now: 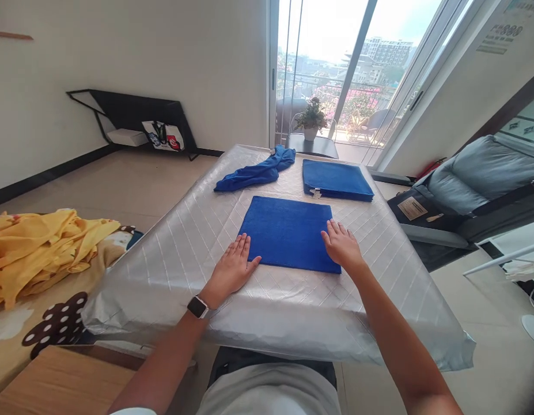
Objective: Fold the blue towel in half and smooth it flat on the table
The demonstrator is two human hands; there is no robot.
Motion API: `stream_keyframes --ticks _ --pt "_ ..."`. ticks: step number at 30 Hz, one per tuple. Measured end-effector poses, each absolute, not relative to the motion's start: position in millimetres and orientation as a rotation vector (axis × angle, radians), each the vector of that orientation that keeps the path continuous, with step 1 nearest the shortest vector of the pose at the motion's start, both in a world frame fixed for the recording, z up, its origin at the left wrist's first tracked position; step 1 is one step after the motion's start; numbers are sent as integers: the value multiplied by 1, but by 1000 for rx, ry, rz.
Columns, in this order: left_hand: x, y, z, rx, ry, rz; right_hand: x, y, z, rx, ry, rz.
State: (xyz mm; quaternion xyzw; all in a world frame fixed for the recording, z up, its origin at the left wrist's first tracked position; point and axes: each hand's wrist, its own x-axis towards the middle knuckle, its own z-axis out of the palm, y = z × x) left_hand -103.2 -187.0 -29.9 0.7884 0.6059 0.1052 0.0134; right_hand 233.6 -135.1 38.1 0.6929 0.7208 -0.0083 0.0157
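Observation:
A blue folded towel [289,235] lies flat on the table in front of me. My left hand [233,264] rests flat at its lower left edge, fingers stretched out and a watch on the wrist. At the right edge, my right hand [341,244] lies with fingers extended, touching the cloth. Neither hand grips anything. Behind to the right sits a neat stack of folded blue towels [338,177] with a small white tag at its front corner. A crumpled blue towel [258,173] lies loosely at the back left.
The table wears a silvery quilted cover [180,253]. Yellow cloth [46,248] lies heaped on a patterned bed at left, beside a wooden box [63,380]. A dark grey recliner [495,173] stands at right. A potted plant [310,121] is beyond the table's far edge.

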Motion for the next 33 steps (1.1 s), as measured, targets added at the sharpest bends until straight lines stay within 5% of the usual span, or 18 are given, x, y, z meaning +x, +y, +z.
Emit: stream_keyframes --ticks 13,20,26,33 --pt "-86 -184 -4 2428 2051 92 239 -109 0 2242 2226 -254" --pt "48 -142 33 2791 1355 84 238 -112 3 2221 2217 -199" --pt "107 -84 12 2754 1318 234 240 -114 3 2182 2218 -159" --pt "52 -70 -8 2603 1543 226 238 -110 0 2228 2214 -181"
